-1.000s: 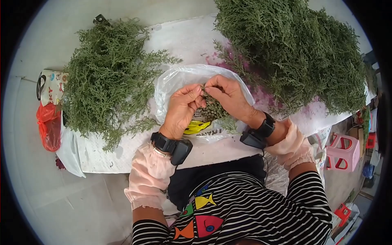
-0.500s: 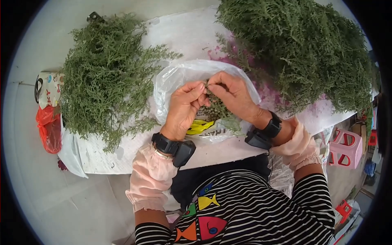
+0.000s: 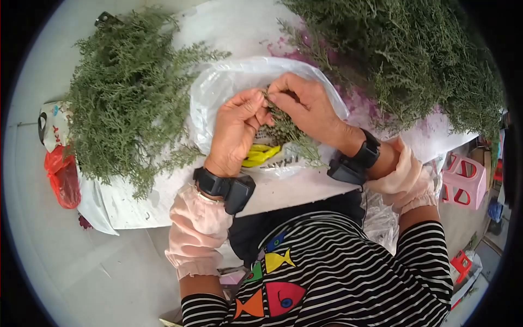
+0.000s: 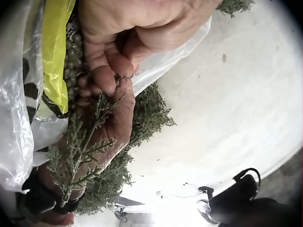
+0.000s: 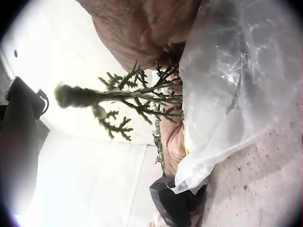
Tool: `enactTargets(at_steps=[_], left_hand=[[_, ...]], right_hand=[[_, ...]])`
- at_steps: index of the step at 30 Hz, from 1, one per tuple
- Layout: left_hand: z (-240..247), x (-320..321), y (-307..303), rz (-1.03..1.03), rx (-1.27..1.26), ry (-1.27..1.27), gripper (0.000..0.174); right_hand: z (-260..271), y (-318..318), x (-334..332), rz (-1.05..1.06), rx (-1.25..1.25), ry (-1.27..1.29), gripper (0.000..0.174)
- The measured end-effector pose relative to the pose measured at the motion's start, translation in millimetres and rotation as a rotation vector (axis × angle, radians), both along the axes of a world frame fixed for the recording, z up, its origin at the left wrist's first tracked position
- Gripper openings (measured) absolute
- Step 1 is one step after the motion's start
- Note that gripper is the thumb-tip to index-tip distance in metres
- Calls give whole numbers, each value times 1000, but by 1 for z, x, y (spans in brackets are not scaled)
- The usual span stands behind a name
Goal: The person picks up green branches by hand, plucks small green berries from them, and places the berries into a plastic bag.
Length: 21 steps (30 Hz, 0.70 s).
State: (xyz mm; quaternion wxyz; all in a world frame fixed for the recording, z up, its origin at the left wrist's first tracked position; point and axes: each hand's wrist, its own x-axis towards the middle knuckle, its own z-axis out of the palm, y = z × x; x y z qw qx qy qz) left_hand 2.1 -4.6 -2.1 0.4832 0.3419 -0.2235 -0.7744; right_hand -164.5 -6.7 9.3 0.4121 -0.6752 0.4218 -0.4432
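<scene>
Fingertips met on a thin green sprig (image 3: 297, 139) near the middle of the head view, where we saw both hands at work over a translucent plastic bag (image 3: 202, 103). The left hand (image 3: 231, 131) pinched the stem's end between thumb and curled fingers; the right hand (image 3: 313, 111) gripped it just beside, its thumb and forefinger drawn together. The sprig slanted from the fingertips toward the lower right, and in the left wrist view we saw its leafy branches in front of the right hand and wrist.

Inside the bag we made out small round berries (image 4: 72, 61), massed beneath the hands, and a bright yellow patch (image 3: 260, 155) showed at the bag's near side, next to dark lettering.

We found a heap of cut greenery (image 3: 120, 92) at the upper left of the frame and a fuller pile of branches (image 3: 419, 60) at the upper right, both on a white-covered table (image 3: 158, 210) with magenta stains (image 3: 359, 109) near the fuller pile. A red bag (image 3: 64, 177) hung at the left edge, and a pink stool (image 3: 464, 182) stood at the right. The person wore a striped shirt (image 3: 343, 267), pale pink sleeve covers (image 3: 199, 231) and black devices (image 3: 238, 193) at both wrists.
</scene>
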Motion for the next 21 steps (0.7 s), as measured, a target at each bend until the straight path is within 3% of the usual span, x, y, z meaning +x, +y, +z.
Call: enactTargets(at_steps=[21], left_hand=[[4, 0, -4, 21, -35, 10, 14]], right_hand=[[-1, -2, 0, 15, 57, -79, 6]])
